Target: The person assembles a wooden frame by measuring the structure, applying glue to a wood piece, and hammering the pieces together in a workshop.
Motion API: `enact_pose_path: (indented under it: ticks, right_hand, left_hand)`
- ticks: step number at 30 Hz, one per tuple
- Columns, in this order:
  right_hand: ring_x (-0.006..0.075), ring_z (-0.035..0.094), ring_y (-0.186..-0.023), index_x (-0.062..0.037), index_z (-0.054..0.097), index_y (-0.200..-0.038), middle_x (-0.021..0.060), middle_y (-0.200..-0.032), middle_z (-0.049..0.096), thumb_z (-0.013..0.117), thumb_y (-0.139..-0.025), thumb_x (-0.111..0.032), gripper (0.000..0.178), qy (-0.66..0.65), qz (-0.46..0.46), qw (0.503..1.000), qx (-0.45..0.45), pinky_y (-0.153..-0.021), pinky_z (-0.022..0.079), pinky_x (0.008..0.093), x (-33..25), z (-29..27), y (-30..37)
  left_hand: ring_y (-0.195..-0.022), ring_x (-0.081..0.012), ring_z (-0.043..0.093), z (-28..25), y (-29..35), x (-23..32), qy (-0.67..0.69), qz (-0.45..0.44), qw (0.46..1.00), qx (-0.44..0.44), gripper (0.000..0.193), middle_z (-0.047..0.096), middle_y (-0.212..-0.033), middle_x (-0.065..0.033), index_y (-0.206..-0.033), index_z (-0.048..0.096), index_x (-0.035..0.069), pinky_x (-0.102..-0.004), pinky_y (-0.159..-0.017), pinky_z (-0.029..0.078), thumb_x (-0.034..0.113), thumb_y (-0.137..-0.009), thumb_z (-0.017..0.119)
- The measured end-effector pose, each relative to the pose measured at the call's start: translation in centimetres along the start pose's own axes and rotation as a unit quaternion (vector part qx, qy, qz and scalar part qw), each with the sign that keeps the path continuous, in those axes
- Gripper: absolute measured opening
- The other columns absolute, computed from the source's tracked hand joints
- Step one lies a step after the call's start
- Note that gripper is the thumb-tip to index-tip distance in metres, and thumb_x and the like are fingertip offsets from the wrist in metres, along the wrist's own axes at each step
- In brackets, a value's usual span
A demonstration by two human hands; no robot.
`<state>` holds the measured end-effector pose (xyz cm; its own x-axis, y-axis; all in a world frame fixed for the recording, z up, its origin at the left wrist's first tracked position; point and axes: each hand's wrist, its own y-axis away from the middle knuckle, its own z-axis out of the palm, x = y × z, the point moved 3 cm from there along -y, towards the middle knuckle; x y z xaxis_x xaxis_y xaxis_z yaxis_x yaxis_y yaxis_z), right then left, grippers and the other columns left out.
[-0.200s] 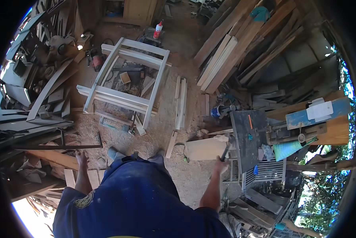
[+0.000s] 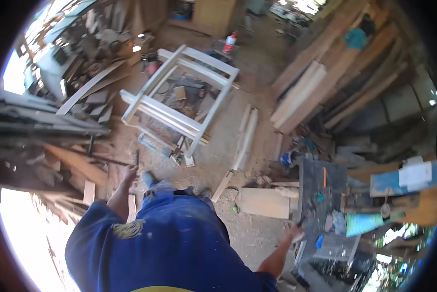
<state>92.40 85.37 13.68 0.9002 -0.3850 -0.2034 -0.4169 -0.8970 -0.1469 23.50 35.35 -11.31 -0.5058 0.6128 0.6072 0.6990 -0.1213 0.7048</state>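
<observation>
My right hand, low on the right beside the dark table, is closed round a slim dark object. Only a bit of that object shows past my fingers, so its kind is unclear. Out to the left, my left hand is close to the upturned end of a dark metal bar. Motion smears its fingers, and I cannot tell whether it touches the bar. On the floor ahead lies a pale wooden frame with crossbars.
A red and white bottle stands beyond the frame. Long planks lean at the far right. Loose strips and a wide board lie ahead of me. The dark table carries an orange stick. Scrap wood crowds the left.
The view has turned, so the surroundings sit further right and lower. My left hand has come nearer the metal bar's end; my right hand has moved back alongside the table, the dark object still in it.
</observation>
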Motion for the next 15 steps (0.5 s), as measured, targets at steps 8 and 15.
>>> enact_pose_path:
  ticks: [8, 15]
  right_hand:
    - [0.0344, 0.065, -0.085, -0.0054, 0.066, -0.103, 0.0148, -0.098, 0.067, 0.066, -0.075, -0.024, 0.033, -0.028, -0.022, 0.999, -0.003, -0.073, 0.049, 0.0456, 5.9, 3.6, -8.0]
    - [0.0336, 0.063, -0.09, -0.0053, 0.064, -0.104, 0.0147, -0.101, 0.064, 0.064, -0.077, -0.02, 0.03, -0.018, -0.009, 0.998, 0.062, -0.073, 0.049, 0.0452, 2.0, 2.7, -7.4]
  left_hand:
    - [-0.061, -0.026, 0.065, 10.2, 7.5, 9.0, -0.15, 0.13, 0.979, -0.055, 0.045, 0.063, -0.068, -0.0145, -0.077, 0.061, -0.001, -0.0397, -0.055, 0.051, 0.041, -0.09, 0.053]
    - [-0.056, -0.0254, 0.064, 13.5, 4.7, 9.5, -0.194, 0.085, 0.976, -0.041, 0.051, 0.062, -0.058, -0.0123, -0.062, 0.061, 0.001, -0.0401, -0.052, 0.051, 0.043, -0.09, 0.05]
